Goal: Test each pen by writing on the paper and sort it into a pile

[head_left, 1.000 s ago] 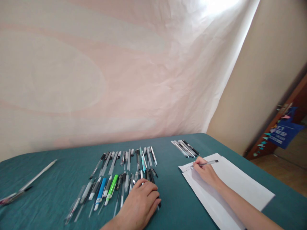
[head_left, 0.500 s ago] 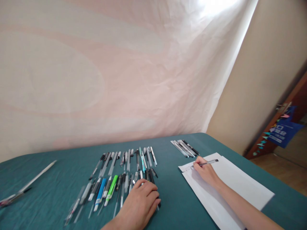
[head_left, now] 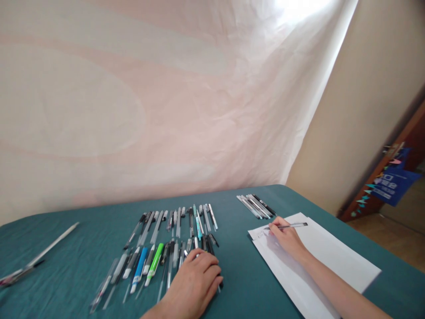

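On the top left part of the white paper (head_left: 332,252), my right hand (head_left: 285,235) pinches a clear pen (head_left: 295,225) with a dark end, its tip near some small handwriting. My left hand (head_left: 195,279) lies palm down over the right end of the nearer row of pens, fingers loosely bent and a little apart. What is under that palm is mostly hidden, though dark pen parts show around the fingers. Left of it lie a green pen (head_left: 154,263), a blue pen (head_left: 138,269) and several clear and grey pens and refills.
Behind, a second row of pens and caps (head_left: 177,221) spreads over the green tablecloth (head_left: 66,261). Several pens (head_left: 255,206) form a group beyond the paper. A long white stick-like object (head_left: 55,243) lies far left. A pale curtain (head_left: 166,110) hangs behind the table.
My right hand and its pen have shifted slightly to the right on the paper. The left hand has stayed in place.
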`<state>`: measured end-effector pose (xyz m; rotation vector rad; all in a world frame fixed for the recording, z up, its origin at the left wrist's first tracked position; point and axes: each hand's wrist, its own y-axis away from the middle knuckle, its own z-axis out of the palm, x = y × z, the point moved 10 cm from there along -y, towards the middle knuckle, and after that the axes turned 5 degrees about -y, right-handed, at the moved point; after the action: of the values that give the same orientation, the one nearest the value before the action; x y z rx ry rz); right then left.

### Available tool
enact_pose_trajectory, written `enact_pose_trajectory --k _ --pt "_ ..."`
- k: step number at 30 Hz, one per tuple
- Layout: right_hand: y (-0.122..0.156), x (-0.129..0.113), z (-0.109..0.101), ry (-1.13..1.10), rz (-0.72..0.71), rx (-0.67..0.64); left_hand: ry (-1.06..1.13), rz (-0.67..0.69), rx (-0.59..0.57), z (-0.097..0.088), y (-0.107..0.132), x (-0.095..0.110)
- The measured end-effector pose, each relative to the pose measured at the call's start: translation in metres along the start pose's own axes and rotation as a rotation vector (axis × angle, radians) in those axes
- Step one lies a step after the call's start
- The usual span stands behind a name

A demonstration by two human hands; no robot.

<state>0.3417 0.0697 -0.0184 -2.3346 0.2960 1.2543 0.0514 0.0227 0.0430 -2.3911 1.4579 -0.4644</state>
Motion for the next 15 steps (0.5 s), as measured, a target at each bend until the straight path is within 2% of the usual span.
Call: enact_pose_trajectory --k 6,10,12,15 --pt "0.004 -0.013 0.002 -0.024 -0.068 -0.031 0.018 -0.006 0.01 0.001 0.001 -0.002" --pt "0.008 -0.017 0.009 -0.042 -0.043 -0.098 0.029 -0.007 -0.016 0.004 0.003 -0.002" --pt "0.013 -0.027 0.019 -0.049 -0.054 -0.171 0.038 -0.01 -0.031 0.004 0.003 -0.002" --pt "0.027 -0.058 0.048 -0.008 -0.182 -0.33 0.063 -0.038 -0.036 0.003 0.003 -0.004"
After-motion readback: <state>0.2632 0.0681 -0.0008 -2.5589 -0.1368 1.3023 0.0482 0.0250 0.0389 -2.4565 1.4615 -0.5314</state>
